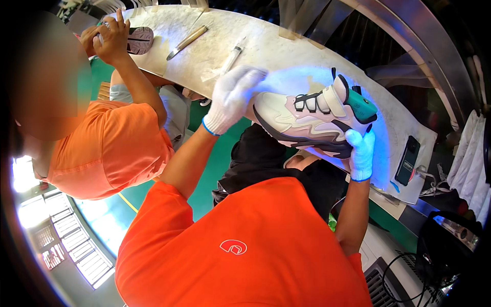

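A sneaker (302, 115) in white, pale pink and dark grey tilts over the table's near edge, its toe to the left. At the heel end, my right hand (361, 153), in a white knit glove, is closed on the shoe by its sole. Inside the collar shows a teal lining (360, 106). My left hand (230, 100), also gloved, is beside the toe with fingers stretched toward the far right; the fingertips are slightly blurred, and nothing shows in them. Whether it touches the toe is hard to see. Blue-violet light falls around the shoe and right glove.
On the table (169, 25) lie a slim white tool (232, 57), a wooden-handled tool (186, 42) and a black phone (407, 160). At the left, a co-worker in an orange shirt (112, 148) handles another shoe (140, 41). Machinery and clear strips border the far edge.
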A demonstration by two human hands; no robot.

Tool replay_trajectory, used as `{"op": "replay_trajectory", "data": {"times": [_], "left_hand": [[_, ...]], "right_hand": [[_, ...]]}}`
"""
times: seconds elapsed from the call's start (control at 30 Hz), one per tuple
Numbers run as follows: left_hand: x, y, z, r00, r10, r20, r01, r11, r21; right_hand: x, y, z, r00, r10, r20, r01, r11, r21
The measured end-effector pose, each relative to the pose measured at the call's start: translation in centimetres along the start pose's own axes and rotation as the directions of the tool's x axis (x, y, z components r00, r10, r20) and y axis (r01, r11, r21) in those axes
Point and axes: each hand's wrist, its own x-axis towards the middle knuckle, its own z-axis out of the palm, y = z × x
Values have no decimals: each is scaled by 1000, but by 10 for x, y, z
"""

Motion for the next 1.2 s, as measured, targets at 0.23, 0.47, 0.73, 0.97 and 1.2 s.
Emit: {"op": "replay_trajectory", "data": {"times": [0.23, 0.47, 0.73, 0.97, 1.2], "left_hand": [[26, 10, 54, 966, -256, -34, 254, 916, 310], [22, 54, 46, 877, -48, 478, -296, 731, 615], [-21, 84, 64, 920, 49, 390, -339, 601, 724], [7, 87, 109, 936, -245, 251, -102, 494, 863], [3, 78, 107, 939, 116, 322, -318, 644, 696]], "right_hand": [[14, -9, 18, 997, -73, -11, 73, 992, 104], [17, -12, 9, 998, 57, 30, -59, 994, 94], [10, -12, 10, 998, 56, 31, -60, 986, 157], [7, -2, 10, 1000, -14, 19, 12, 994, 108], [14, 8, -24, 905, -340, -257, 225, 893, -389]]}}
